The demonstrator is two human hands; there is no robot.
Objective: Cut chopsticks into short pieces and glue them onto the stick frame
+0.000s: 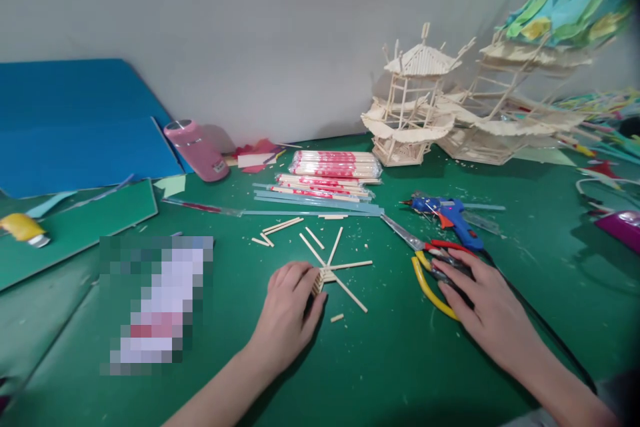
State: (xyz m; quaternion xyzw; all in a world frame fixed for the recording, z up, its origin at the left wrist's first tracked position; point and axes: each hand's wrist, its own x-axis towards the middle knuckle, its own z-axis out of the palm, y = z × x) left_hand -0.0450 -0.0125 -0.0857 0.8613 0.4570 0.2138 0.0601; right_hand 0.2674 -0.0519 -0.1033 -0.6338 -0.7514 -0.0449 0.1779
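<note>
My left hand (290, 310) is closed around a small bundle of short wooden sticks (319, 282), partly hidden by the fingers. Thin sticks (353, 295) fan out on the green table from beside that bundle, meeting in a star-like shape. My right hand (480, 300) lies over scissors (404, 233) with long silver blades pointing away to the left, its fingers curled on the handles. Red, yellow and black handle parts show around the fingers; whether they all belong to one tool, I cannot tell. A blue glue gun (453, 213) lies just beyond.
Wrapped stick bundles (335, 165) and blue strips (320, 204) lie ahead. A stick-built pavilion model (413, 103) stands back right, beside a larger one (500, 120). A pink tumbler (197, 150) leans at back left. Loose sticks (283, 225) lie nearby; a dark cord runs past my right arm.
</note>
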